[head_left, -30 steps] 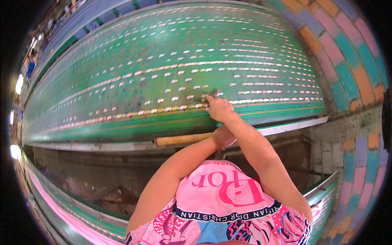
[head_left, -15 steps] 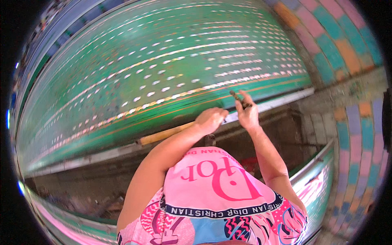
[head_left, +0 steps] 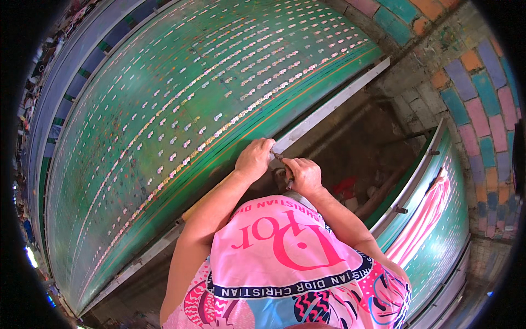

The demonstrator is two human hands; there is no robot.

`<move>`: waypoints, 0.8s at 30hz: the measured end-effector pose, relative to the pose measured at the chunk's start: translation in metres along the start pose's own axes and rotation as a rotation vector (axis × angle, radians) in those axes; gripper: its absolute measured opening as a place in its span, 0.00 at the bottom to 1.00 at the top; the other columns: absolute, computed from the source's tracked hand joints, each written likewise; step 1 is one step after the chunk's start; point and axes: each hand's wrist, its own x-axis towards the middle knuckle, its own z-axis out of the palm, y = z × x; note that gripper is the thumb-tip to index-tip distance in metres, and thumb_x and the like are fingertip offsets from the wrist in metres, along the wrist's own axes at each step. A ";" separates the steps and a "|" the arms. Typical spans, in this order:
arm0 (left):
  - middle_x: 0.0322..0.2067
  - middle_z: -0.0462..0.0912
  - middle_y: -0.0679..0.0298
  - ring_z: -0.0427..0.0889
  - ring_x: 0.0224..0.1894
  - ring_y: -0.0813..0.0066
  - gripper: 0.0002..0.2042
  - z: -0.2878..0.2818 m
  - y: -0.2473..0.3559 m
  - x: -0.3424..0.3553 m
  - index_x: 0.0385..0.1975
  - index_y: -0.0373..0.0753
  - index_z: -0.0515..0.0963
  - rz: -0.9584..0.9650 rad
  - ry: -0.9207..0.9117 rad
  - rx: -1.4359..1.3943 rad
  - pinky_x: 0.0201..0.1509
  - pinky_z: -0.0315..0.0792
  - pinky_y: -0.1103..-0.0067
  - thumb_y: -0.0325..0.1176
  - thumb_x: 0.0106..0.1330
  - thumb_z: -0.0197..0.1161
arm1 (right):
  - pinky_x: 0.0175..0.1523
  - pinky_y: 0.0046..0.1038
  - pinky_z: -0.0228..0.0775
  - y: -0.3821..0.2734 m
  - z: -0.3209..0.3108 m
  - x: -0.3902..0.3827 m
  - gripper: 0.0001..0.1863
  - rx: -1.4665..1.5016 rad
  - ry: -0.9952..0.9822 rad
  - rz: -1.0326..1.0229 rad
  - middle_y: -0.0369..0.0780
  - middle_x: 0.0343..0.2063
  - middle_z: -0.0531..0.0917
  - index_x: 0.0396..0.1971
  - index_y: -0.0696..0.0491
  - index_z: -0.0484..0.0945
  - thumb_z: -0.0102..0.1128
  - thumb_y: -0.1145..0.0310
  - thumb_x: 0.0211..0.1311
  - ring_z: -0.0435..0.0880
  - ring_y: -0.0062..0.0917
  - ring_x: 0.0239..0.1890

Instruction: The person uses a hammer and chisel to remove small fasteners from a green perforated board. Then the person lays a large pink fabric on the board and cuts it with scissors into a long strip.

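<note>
Both hands are working close together just off the near long edge of the big green table [head_left: 222,156], right by its pale edge rail [head_left: 329,108].

Right hand [head_left: 304,174] is closing on a small dark, slender piece [head_left: 278,157]: thumb and index are pinching it, other fingers are curling in. The piece is sticking out of the grip toward the left hand. Its exact kind is too small to tell.

Left hand [head_left: 253,160] is sitting above the near edge, fingers bending in, thumb and index tips coming together at the far end of the piece. Can't tell if it's gripping that end or only touching it.

Small pale shapes [head_left: 217,117] are lying on the table in long rows, running roughly parallel to the near edge. Dark and orange lines are running between the nearest row and that edge. A wooden strip [head_left: 200,204] is lying along the near edge, partly hiding behind the left forearm.

A second green table [head_left: 424,285] is standing on the person's right across a dark gap, with pink cloth [head_left: 424,222] lying along its near edge. Painted bricks [head_left: 485,109] are covering the ground beyond the right ends of both tables. Person is wearing a pink printed garment [head_left: 274,230].
</note>
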 end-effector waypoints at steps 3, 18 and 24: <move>0.44 0.84 0.53 0.85 0.51 0.48 0.18 -0.001 0.001 0.003 0.55 0.40 0.73 -0.003 0.002 0.015 0.57 0.81 0.58 0.22 0.66 0.66 | 0.42 0.41 0.80 0.003 -0.002 0.000 0.21 -0.073 -0.039 -0.054 0.38 0.30 0.87 0.49 0.49 0.86 0.73 0.70 0.52 0.89 0.36 0.34; 0.44 0.83 0.52 0.84 0.52 0.47 0.20 0.002 -0.002 0.000 0.56 0.38 0.72 -0.060 -0.063 -0.003 0.58 0.79 0.57 0.21 0.65 0.66 | 0.25 0.26 0.58 0.034 0.055 -0.020 0.15 2.172 -0.422 1.151 0.31 0.19 0.69 0.49 0.51 0.82 0.61 0.54 0.84 0.66 0.18 0.18; 0.47 0.82 0.51 0.83 0.54 0.47 0.21 0.002 -0.001 -0.002 0.57 0.38 0.72 -0.035 -0.050 0.023 0.61 0.79 0.58 0.21 0.65 0.67 | 0.24 0.28 0.60 0.029 0.026 -0.019 0.11 1.283 -0.382 0.953 0.31 0.18 0.73 0.45 0.53 0.83 0.65 0.59 0.82 0.69 0.19 0.18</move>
